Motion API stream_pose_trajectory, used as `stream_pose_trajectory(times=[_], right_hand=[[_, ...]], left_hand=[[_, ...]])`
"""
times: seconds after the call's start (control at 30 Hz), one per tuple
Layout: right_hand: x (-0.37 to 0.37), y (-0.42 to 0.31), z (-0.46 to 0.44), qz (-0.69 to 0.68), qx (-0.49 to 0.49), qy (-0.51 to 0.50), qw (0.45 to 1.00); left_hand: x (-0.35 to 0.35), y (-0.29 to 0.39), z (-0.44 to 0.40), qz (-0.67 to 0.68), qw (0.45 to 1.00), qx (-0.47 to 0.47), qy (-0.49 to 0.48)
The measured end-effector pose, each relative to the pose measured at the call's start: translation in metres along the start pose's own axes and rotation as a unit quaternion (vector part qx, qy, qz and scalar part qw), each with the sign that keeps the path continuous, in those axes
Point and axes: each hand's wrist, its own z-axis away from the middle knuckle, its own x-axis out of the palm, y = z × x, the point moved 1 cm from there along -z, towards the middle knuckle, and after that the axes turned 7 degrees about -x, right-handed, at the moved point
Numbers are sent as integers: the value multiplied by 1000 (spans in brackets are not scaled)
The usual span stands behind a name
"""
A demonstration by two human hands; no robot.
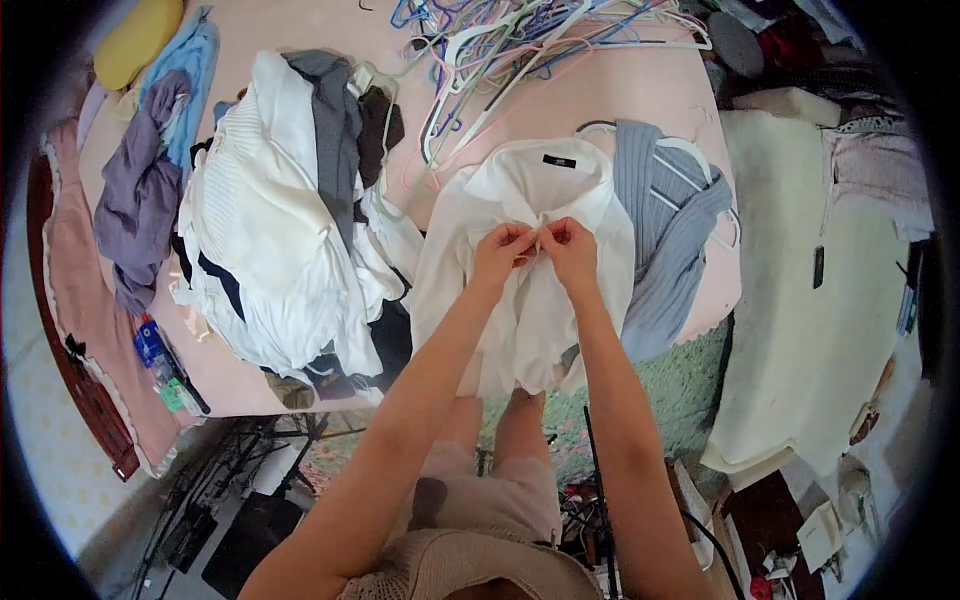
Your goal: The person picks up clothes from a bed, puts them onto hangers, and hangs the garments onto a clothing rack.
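A white collared shirt [455,290] with a black neck label lies spread on the pink-covered bed, its collar toward the far side. At the front opening just below the collar, my left hand [505,250] pinches the shirt's edge. My right hand [570,252] is closed on the same placket, fingertips almost touching those of the left. Any button between the fingers is too small to make out. Beside the shirt on the right is a grey ribbed garment [660,260] with a white hanger [685,150] on it.
A tangle of coloured hangers [530,45] lies at the back. To the left is a heap of clothes [270,210], with a purple garment [145,190] past it. A blue-labelled bottle [150,345] lies at the left edge. A cream padded surface [780,300] stands on the right.
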Motion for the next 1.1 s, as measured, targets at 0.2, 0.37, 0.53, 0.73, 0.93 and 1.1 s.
stream_pose_trajectory(times=[0.2, 0.37, 0.53, 0.73, 0.93, 1.1], right_hand=[[-1, -15, -2, 58, -79, -55, 994], [-6, -7, -19, 140, -149, -118, 972], [4, -20, -30, 221, -146, -158, 951], [31, -52, -53, 186, -167, -162, 955], [56, -76, -71, 177, -202, -172, 948], [69, -94, -74, 182, -251, -172, 935]], left_hand=[[-9, -16, -6, 298, 933, -180, -87], [-9, -22, -16, 236, 949, -169, -126], [-22, 30, -25, -287, 860, 314, 283], [-102, 92, -63, -334, 735, 250, 535], [-170, 86, -83, -437, 813, 79, 377], [-161, 68, -70, -451, 803, 137, 364]])
